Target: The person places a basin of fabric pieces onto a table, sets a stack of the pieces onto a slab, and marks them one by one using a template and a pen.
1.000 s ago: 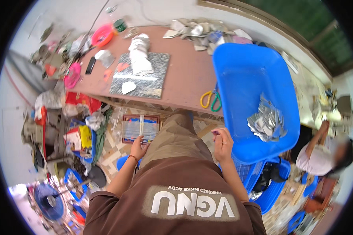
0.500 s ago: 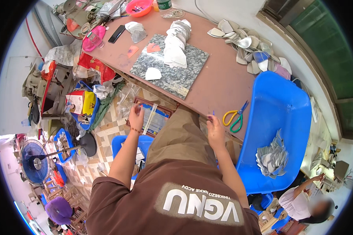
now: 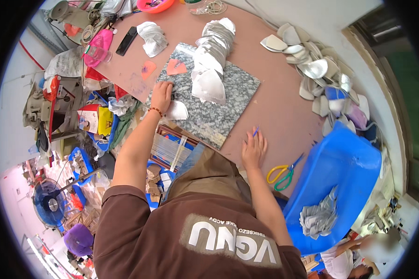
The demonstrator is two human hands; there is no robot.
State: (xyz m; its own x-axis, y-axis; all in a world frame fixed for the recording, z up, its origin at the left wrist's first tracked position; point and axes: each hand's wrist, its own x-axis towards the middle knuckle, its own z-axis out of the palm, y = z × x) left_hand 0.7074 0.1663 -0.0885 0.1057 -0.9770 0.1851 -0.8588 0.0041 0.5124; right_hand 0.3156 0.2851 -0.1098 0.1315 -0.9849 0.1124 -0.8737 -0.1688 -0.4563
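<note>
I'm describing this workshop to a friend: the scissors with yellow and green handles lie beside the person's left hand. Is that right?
Wrong hand: the head view shows the scissors with yellow and green handles lying beside the person's right hand.

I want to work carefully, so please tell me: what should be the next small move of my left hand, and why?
Perhaps shift your left hand slightly onto the small white piece to steady it: the piece lies close beside that hand, on the speckled slab, while your right hand seems to hold a slim blue object.
</note>
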